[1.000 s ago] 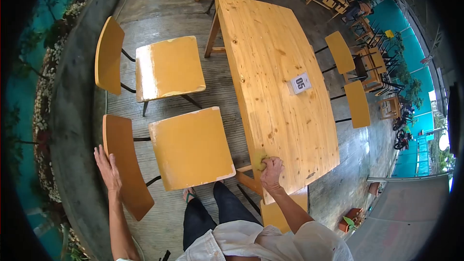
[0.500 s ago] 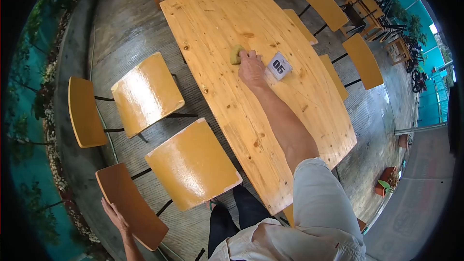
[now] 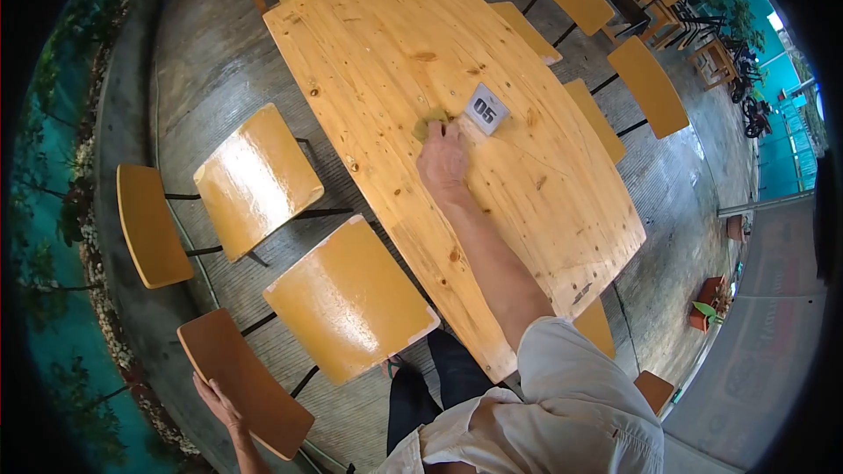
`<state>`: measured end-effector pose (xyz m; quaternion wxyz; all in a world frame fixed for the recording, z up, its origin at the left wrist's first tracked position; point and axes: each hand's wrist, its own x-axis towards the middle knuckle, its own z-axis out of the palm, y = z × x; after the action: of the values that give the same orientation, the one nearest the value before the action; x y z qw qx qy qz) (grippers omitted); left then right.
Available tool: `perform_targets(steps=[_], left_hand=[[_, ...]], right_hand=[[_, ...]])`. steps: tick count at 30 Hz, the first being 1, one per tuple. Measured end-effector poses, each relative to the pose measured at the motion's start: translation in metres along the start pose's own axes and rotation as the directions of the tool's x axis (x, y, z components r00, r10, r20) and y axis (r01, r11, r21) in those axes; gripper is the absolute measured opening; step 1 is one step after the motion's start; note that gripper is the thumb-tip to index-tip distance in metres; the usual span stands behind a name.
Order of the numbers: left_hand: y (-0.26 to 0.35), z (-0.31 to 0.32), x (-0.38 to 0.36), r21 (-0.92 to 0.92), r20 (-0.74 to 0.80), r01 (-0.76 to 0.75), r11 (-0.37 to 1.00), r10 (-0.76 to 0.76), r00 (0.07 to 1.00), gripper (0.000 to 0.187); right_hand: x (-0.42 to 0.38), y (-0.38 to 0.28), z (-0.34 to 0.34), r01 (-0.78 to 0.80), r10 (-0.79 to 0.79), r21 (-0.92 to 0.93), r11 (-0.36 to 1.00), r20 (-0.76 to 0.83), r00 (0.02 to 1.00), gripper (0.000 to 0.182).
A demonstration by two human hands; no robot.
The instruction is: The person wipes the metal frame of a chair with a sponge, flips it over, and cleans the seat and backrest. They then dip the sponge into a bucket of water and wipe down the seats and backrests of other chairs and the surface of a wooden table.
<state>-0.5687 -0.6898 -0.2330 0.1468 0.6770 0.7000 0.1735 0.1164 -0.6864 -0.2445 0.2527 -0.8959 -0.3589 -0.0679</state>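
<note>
My right hand point(image 3: 442, 158) is closed on a crumpled yellow-green cloth point(image 3: 428, 124), pressed against the top of a long wooden table point(image 3: 395, 61). Just beyond the fingers, to the right, stands a white number sign point(image 3: 486, 110) reading 05. At the lower left, my left hand point(image 3: 219, 401) rests along the outer edge of a brown chair backrest point(image 3: 246, 386). Its fingers are stretched out, and part of the hand lies behind the edge. That chair's glossy yellow seat point(image 3: 351, 298) is beside the table.
Another yellow chair point(image 3: 259, 180) stands farther along the left side. More chairs point(image 3: 648, 88) line the right side. A planted concrete border point(image 3: 114, 298) runs along the left. A potted plant point(image 3: 705, 305) sits on the floor at right, near a grey banner point(image 3: 755, 342).
My right hand and the cloth have moved back toward me along the tabletop, away from the sign's far side. The view has shifted slightly. My left hand stays on the backrest.
</note>
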Motion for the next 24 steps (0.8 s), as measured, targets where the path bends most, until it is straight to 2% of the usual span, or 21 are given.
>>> perform_targets(steps=[2, 3, 5, 7, 9, 10, 11, 12, 13, 14, 15, 16, 17, 18, 19, 20, 21, 22, 24], left_hand=[[0.002, -0.001, 0.002, -0.02, 0.0, -0.036, 0.999, 0.036, 0.999, 0.073], [0.003, -0.001, 0.004, -0.009, 0.019, -0.059, 0.998, 0.059, 0.998, 0.073], [-0.003, 0.0, 0.003, -0.037, -0.018, -0.075, 0.996, 0.075, 0.997, 0.076], [-0.005, 0.0, 0.003, -0.045, -0.001, -0.096, 0.994, 0.096, 0.995, 0.076], [-0.011, 0.002, 0.009, -0.058, 0.01, -0.112, 0.992, 0.113, 0.994, 0.077], [-0.022, 0.007, 0.01, -0.181, 0.016, -0.094, 0.979, 0.098, 0.995, 0.078], [-0.03, 0.008, 0.012, -0.301, 0.024, -0.07, 0.951, 0.081, 0.996, 0.078], [-0.031, 0.006, 0.014, -0.304, 0.023, -0.075, 0.95, 0.086, 0.996, 0.078], [-0.017, 0.003, 0.012, -0.307, 0.045, -0.054, 0.95, 0.071, 0.996, 0.078], [-0.003, 0.002, 0.008, -0.311, 0.065, -0.03, 0.95, 0.053, 0.997, 0.078], [0.007, -0.001, 0.005, -0.234, 0.022, -0.046, 0.971, 0.053, 0.998, 0.078], [0.001, -0.003, 0.004, -0.232, 0.019, -0.05, 0.971, 0.056, 0.998, 0.078], [-0.004, 0.001, 0.006, -0.178, -0.035, -0.107, 0.978, 0.102, 0.994, 0.071], [-0.007, 0.005, 0.008, -0.121, -0.081, -0.164, 0.979, 0.155, 0.985, 0.064], [-0.014, 0.014, 0.01, -0.123, -0.074, -0.18, 0.976, 0.171, 0.982, 0.064], [-0.026, 0.02, 0.014, -0.274, -0.045, -0.133, 0.953, 0.125, 0.991, 0.067], [-0.032, 0.015, 0.019, -0.406, 0.0, -0.079, 0.91, 0.086, 0.996, 0.07], [-0.026, 0.009, 0.018, -0.397, 0.009, -0.094, 0.913, 0.107, 0.994, 0.07], [-0.004, 0.0, 0.011, -0.257, 0.081, -0.112, 0.96, 0.137, 0.987, 0.08]], right_hand=[[-0.001, -0.036, 0.019, 0.025, -0.026, 0.098, 0.995, 0.0, 1.0, 0.035], [-0.012, -0.038, 0.014, -0.007, 0.007, 0.092, 0.996, 0.001, 1.0, 0.035], [-0.041, -0.04, -0.002, 0.106, -0.117, 0.09, 0.99, 0.124, 0.985, 0.038], [-0.064, 0.005, -0.034, 0.013, -0.014, 0.007, 1.0, 0.213, 0.977, 0.04], [-0.085, 0.093, -0.067, -0.041, 0.053, -0.098, 0.994, 0.117, 0.992, 0.041], [-0.093, 0.131, -0.095, -0.164, 0.169, -0.214, 0.963, 0.005, 0.986, 0.039], [-0.099, 0.179, -0.114, -0.293, 0.29, -0.255, 0.922, -0.047, 0.956, 0.038], [-0.102, 0.211, -0.141, -0.411, 0.398, -0.321, 0.853, -0.109, 0.911, 0.037], [-0.101, 0.228, -0.166, -0.628, 0.623, -0.244, 0.739, -0.106, 0.775, 0.04], [-0.095, 0.227, -0.165, -0.623, 0.617, -0.242, 0.744, -0.107, 0.78, 0.04], [-0.094, 0.226, -0.161, -0.702, 0.679, -0.192, 0.686, -0.18, 0.712, 0.037], [-0.092, 0.219, -0.161, -0.775, 0.737, -0.133, 0.618, -0.248, 0.629, 0.034], [-0.087, 0.199, -0.135, -0.716, 0.684, -0.071, 0.695, -0.244, 0.688, 0.03], [-0.088, 0.172, -0.103, -0.512, 0.463, -0.163, 0.844, -0.263, 0.847, 0.025], [-0.097, 0.115, -0.088, -0.348, 0.321, -0.097, 0.932, -0.222, 0.921, 0.024], [-0.109, 0.07, -0.062, -0.217, 0.209, -0.093, 0.972, -0.087, 0.974, 0.023], [-0.137, 0.022, -0.056, -0.007, 0.006, -0.016, 1.0, -0.058, 0.998, 0.025], [-0.162, -0.006, -0.054, 0.144, -0.135, -0.057, 0.988, 0.135, 0.982, 0.027], [-0.174, 0.017, -0.071, 0.142, -0.139, -0.005, 0.99, 0.152, 0.979, 0.028]])
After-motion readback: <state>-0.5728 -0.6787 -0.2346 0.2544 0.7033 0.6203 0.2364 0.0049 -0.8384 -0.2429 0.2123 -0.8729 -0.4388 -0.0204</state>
